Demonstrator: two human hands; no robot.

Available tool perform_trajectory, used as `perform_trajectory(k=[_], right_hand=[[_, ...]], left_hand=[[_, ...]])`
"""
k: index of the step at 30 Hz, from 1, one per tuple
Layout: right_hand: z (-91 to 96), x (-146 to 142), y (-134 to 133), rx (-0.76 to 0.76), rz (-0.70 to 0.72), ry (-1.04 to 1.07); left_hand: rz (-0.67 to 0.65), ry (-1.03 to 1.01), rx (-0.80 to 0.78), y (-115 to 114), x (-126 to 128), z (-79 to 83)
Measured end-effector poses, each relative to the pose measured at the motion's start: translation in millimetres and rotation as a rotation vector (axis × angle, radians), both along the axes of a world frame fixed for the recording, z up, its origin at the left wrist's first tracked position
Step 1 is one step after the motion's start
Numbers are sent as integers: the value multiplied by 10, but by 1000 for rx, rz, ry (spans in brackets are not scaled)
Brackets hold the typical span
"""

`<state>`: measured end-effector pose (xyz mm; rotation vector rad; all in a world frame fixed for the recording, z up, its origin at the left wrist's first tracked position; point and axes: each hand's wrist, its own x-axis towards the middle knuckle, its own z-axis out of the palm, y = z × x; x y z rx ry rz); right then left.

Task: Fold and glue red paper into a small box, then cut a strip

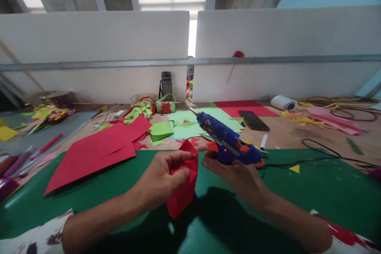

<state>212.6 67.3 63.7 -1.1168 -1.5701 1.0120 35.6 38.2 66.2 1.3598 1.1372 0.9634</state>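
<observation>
both my forearms reached over the green mat (89,190) on the tabletop (297,135). my left hand (162,176) pinched a folded red paper piece (184,182) above the mat, fingers closed on its upper edge. my right hand (238,174) gripped the blue hot glue gun (226,141), its nozzle pointing away, just beside the paper. red paper sheets (101,149) lay to the left.

The wooden table (297,135) carries a green mat (327,184), red paper sheets (98,151), green scraps (160,130) and a phone (253,120).
</observation>
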Motion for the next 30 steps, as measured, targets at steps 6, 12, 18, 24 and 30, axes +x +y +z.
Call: perform_trajectory(k=[6, 12, 18, 24, 30], right_hand=[[48, -21, 41, 37, 93, -7], [1, 7, 99, 67, 160, 91], [-96, 29, 126, 66, 204, 107], [-113, -3, 111, 25, 192, 201], [-65, -14, 54, -41, 197, 207]], left_hand=[[-44, -15, -19, -13, 21, 8], [-67, 2, 29, -13, 18, 1], [-3, -62, -48, 8, 12, -12], [20, -106, -94, 16, 10, -15], [0, -65, -28, -8, 8, -13]])
